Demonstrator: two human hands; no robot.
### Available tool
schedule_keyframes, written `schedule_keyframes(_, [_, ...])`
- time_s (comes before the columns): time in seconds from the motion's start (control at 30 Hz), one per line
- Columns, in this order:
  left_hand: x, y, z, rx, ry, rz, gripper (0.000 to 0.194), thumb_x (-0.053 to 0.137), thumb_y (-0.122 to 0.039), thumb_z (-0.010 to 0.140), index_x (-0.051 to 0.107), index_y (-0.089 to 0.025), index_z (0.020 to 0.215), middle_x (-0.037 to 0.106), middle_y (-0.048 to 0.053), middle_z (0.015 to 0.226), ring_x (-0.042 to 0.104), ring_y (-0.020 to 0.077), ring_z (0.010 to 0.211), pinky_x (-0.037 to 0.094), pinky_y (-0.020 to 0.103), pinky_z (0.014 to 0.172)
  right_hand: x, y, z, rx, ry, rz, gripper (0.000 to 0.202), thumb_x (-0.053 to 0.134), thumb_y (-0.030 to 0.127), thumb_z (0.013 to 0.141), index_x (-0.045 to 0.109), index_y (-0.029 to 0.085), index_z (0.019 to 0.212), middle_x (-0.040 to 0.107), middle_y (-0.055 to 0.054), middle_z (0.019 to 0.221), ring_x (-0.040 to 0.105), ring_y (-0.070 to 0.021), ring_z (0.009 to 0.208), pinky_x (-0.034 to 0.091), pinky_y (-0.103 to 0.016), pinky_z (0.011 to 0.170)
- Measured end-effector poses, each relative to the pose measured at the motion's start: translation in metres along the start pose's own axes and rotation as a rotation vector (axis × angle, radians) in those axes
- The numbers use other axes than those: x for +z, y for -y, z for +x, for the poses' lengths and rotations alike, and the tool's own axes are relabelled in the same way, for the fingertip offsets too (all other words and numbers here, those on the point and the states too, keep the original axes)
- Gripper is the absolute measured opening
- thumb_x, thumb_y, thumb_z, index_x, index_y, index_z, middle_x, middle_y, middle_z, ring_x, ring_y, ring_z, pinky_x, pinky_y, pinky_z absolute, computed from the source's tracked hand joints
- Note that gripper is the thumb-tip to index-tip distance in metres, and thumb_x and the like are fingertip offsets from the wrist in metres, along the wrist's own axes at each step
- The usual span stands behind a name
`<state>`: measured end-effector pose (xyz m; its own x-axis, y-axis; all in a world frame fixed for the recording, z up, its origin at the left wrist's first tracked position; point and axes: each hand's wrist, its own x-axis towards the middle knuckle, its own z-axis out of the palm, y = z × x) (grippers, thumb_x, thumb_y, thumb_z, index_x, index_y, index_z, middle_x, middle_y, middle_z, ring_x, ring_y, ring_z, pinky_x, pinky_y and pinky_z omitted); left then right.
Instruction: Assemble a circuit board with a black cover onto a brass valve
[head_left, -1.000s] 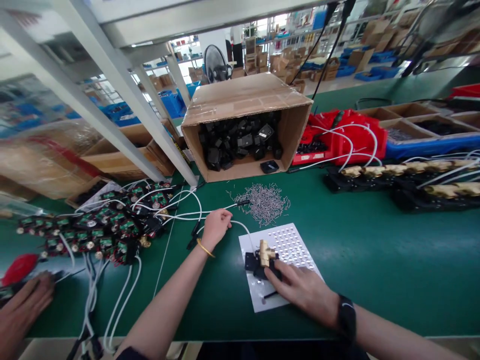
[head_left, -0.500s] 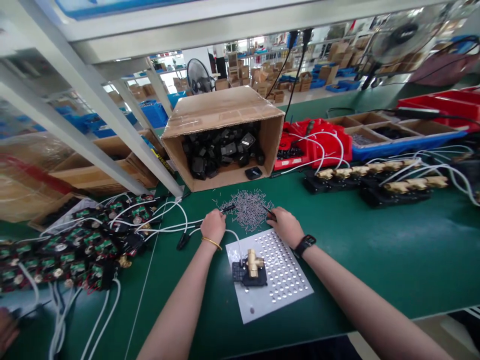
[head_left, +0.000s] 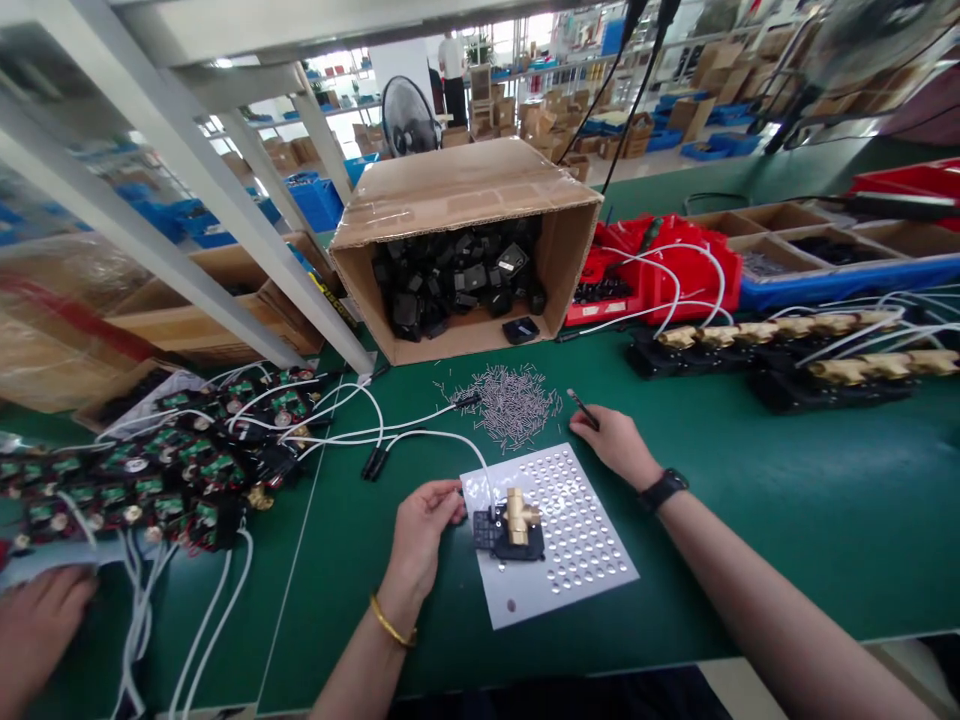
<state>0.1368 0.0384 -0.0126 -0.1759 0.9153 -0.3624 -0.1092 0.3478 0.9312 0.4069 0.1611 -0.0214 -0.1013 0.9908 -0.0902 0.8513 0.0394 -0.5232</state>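
Head view: left hand (head_left: pixel 420 525) pinches the brass valve assembly (head_left: pixel 512 522) steady on the perforated plate (head_left: pixel 570 545), while right hand (head_left: pixel 613 440), beside the pin pile (head_left: pixel 511 402), grips a thin tool (head_left: pixel 583 408).

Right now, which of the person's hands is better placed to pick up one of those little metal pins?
Probably the right hand: it holds a thin dark tool beside the pin pile. The left hand is at the brass-and-black part.
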Motion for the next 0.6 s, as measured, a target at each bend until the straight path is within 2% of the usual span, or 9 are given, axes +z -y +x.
schedule_keyframes(0.1, [0.006, 0.000, 0.004, -0.004, 0.020, 0.008, 0.027, 0.067, -0.032, 0.068, 0.062, -0.012, 0.084, 0.066, 0.005, 0.072, 0.060, 0.0127, 0.065, 0.047, 0.025, 0.066, 0.009, 0.009, 0.002, 0.033, -0.001, -0.049, 0.017, 0.057, 0.032, 0.081, 0.056, 0.018, 0.072, 0.062, -0.005, 0.075, 0.059, -0.0185, 0.066, 0.038, -0.026, 0.056])
schedule_keyframes(0.23, [0.009, -0.002, 0.009, 0.022, 0.108, 0.101, 0.018, 0.068, -0.028, 0.066, 0.065, -0.013, 0.076, 0.068, 0.006, 0.072, 0.062, 0.0155, 0.067, 0.049, 0.027, 0.067, 0.018, 0.027, 0.004, 0.005, 0.019, -0.085, 0.008, 0.055, 0.018, 0.080, 0.054, 0.016, 0.072, 0.058, -0.011, 0.086, 0.059, -0.0199, 0.068, 0.036, -0.028, 0.057])
schedule_keyframes(0.37, [0.006, 0.000, 0.015, 0.080, 0.174, 0.218, 0.010, 0.065, -0.023, 0.066, 0.067, -0.014, 0.071, 0.067, 0.004, 0.069, 0.061, 0.0150, 0.064, 0.048, 0.026, 0.064, 0.010, 0.037, -0.013, -0.102, 0.072, -0.029, 0.008, 0.045, 0.014, 0.084, 0.052, 0.015, 0.082, 0.057, -0.011, 0.089, 0.058, -0.0188, 0.071, 0.039, -0.028, 0.061])
schedule_keyframes(0.43, [0.006, 0.000, 0.018, 0.120, 0.213, 0.268, 0.008, 0.063, -0.021, 0.067, 0.066, -0.015, 0.070, 0.067, 0.004, 0.069, 0.061, 0.0153, 0.064, 0.048, 0.026, 0.064, 0.006, 0.039, -0.032, -0.177, 0.126, 0.079, 0.010, 0.042, 0.019, 0.086, 0.052, 0.016, 0.088, 0.058, -0.007, 0.084, 0.058, -0.0172, 0.073, 0.042, -0.027, 0.064])
schedule_keyframes(0.5, [0.006, -0.003, 0.020, 0.170, 0.261, 0.322, 0.007, 0.062, -0.021, 0.068, 0.066, -0.016, 0.070, 0.067, 0.003, 0.072, 0.061, 0.0158, 0.066, 0.049, 0.027, 0.065, 0.007, 0.041, -0.053, -0.197, 0.184, 0.306, 0.016, 0.044, 0.025, 0.085, 0.054, 0.017, 0.094, 0.060, -0.005, 0.082, 0.058, -0.0168, 0.076, 0.045, -0.027, 0.068])
schedule_keyframes(0.6, [0.007, -0.010, 0.022, 0.275, 0.350, 0.425, 0.007, 0.059, -0.019, 0.071, 0.066, -0.018, 0.069, 0.066, 0.003, 0.073, 0.059, 0.0164, 0.068, 0.048, 0.028, 0.067, 0.021, 0.042, -0.081, -0.035, 0.224, 0.667, 0.022, 0.055, 0.035, 0.078, 0.059, 0.016, 0.088, 0.063, -0.004, 0.077, 0.059, -0.0176, 0.070, 0.047, -0.030, 0.063])
